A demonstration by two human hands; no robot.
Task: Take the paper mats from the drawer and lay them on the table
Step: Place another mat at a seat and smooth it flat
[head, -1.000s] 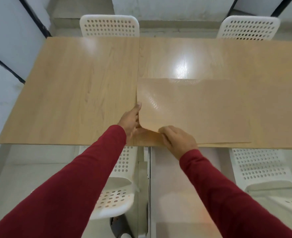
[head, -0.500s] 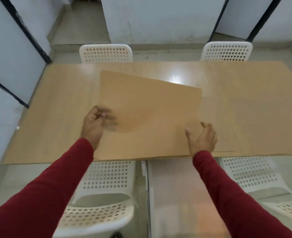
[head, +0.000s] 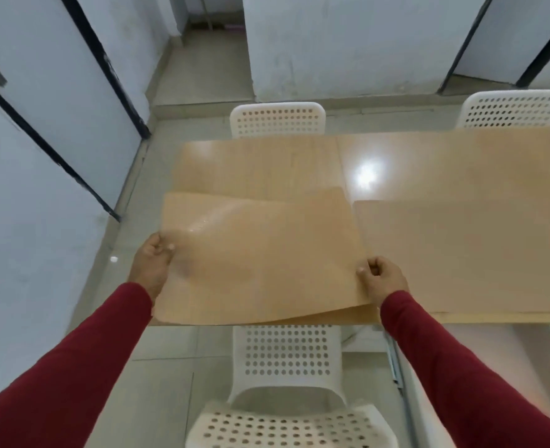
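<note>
A tan paper mat (head: 260, 257) hangs just above the left end of the wooden table (head: 260, 163), slightly curled at its near edge. My left hand (head: 153, 263) pinches its left edge and my right hand (head: 381, 274) pinches its right edge. A second paper mat (head: 467, 253) lies flat on the table to the right, close beside the held one. No drawer is in view.
A white perforated chair (head: 286, 376) stands tucked at the near side below the held mat. Two more white chairs (head: 278, 119) (head: 511, 108) stand at the far side. A wall with black-framed panels (head: 41, 156) runs along the left.
Both hands lifted the top mat off the stack on the right and carried it leftwards to the table's left end. The camera view swung left with it.
</note>
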